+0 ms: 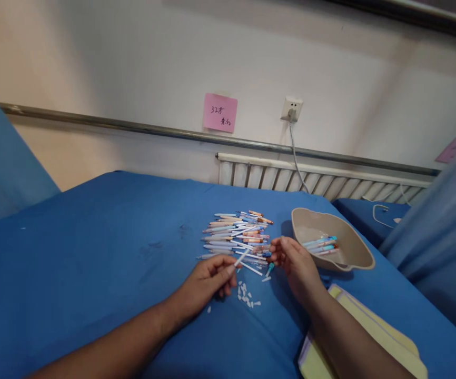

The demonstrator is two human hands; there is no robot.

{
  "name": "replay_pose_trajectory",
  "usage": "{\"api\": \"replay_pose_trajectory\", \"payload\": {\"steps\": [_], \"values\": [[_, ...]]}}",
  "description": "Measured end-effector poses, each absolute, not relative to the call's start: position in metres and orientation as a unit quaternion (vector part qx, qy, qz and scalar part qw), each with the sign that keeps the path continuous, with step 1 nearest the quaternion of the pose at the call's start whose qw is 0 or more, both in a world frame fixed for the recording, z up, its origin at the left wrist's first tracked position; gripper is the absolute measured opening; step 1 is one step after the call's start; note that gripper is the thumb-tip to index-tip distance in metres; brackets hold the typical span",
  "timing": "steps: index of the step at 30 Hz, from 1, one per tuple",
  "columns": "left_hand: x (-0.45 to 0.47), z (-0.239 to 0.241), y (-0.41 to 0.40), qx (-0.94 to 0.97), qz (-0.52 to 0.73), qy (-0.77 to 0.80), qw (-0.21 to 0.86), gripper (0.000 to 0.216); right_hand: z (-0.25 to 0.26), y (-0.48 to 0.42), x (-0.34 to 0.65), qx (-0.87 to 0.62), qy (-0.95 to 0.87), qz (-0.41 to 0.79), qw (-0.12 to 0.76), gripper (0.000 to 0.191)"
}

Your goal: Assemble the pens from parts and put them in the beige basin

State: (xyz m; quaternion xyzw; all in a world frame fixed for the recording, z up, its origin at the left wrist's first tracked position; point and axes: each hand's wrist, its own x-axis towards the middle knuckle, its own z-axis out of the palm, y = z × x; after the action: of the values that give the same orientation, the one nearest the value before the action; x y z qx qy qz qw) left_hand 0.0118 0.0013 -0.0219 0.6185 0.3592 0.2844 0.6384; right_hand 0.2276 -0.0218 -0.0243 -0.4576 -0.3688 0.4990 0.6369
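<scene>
The blue-covered surface (105, 247) fills most of the lower frame. Its far edge runs across the middle, just before the wall (141, 63) and the white radiator (283, 176); its right edge slants from right of centre toward the lower right corner, near a blue curtain (445, 268). The widest stretch of plain cloth, with a few dark marks, lies left of the left hand (214, 276). On the right, room is tighter: the right hand (296, 265) sits between the spread of pens (218, 246) and the beige basin (364, 258), and a folded yellow cloth (374, 321) lies under the right forearm, at the lower right.

The basin stands right of centre, its wavy rim upright, with a small bunch of pens with blue and reddish ends (323, 246) lying inside along its left part.

The left hand pinches a slim white tube (241, 258) between thumb and fingers, its free end pointing up and right over the near edge of the spread, at the centre of the frame. The right hand's fingers are curled close together beside the pens; whether they hold anything I cannot tell. Small white pieces (246, 297) lie scattered just below the tube.
</scene>
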Motion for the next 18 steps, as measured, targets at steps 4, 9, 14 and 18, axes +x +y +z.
{"api": "replay_pose_trajectory", "payload": {"steps": [4,9,14,18], "values": [[0.010,-0.021,0.013,0.590,0.340,0.384,0.624,0.036,-0.034,-0.018,0.226,-0.507,-0.469,0.427,0.584,0.033],[0.011,-0.019,0.016,0.583,0.347,0.402,0.615,0.037,-0.042,-0.017,0.235,-0.611,-0.580,0.303,0.445,0.020],[0.011,-0.021,0.016,0.580,0.337,0.407,0.620,0.036,-0.034,-0.022,0.244,-0.716,-0.638,0.138,0.247,0.014],[0.009,-0.022,0.017,0.578,0.326,0.391,0.638,0.037,-0.032,-0.026,0.239,-0.726,-0.648,0.139,0.183,0.019]]}}
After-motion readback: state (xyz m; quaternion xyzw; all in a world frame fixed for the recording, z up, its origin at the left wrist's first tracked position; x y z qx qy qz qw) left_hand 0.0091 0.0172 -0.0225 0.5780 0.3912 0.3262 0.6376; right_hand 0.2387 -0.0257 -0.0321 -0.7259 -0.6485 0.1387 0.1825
